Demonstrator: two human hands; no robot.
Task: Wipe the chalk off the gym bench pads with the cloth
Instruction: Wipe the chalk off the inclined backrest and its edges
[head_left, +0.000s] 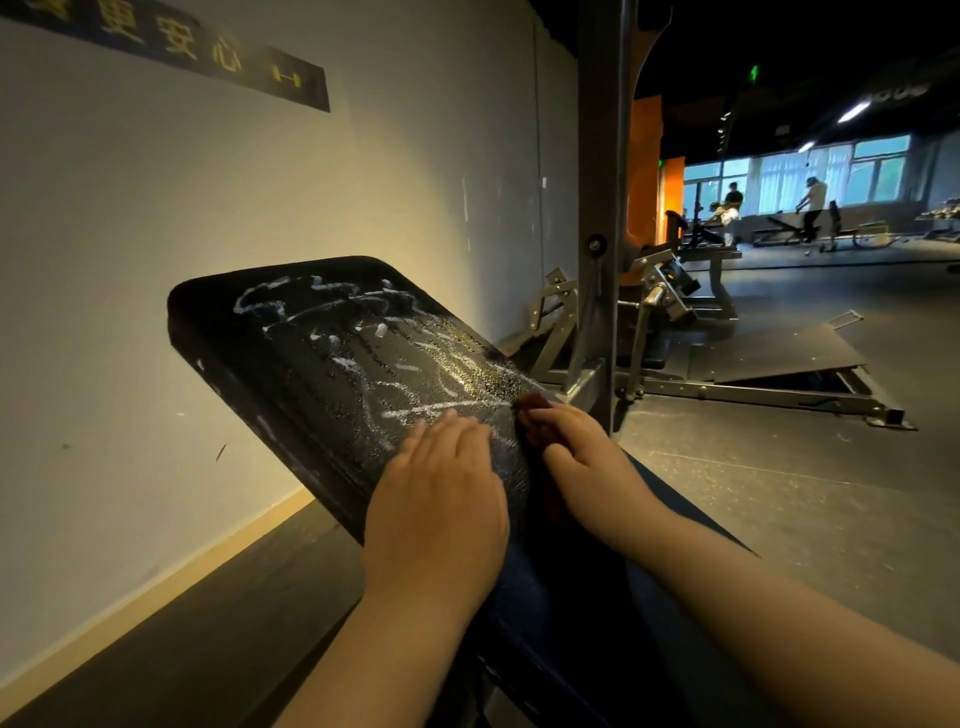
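Note:
A black inclined bench pad (311, 353) tilts up toward the wall, its surface scribbled with white chalk marks (363, 338). A small piece of chalk (382, 331) lies on the pad. My left hand (441, 488) rests flat on the pad's lower end, fingers together, holding nothing. My right hand (582, 457) sits at the pad's lower right edge, fingers curled on a dark reddish-brown cloth (532, 410) that shows only in part under the hand. Below the hands, the dark seat pad (561, 613) runs toward me.
A grey wall (208, 208) stands close on the left. A steel rack upright (602, 208) and machine frame (675, 312) stand right of the pad. Dark rubber floor (779, 493) spreads to the right. Two people and benches are far off by the windows.

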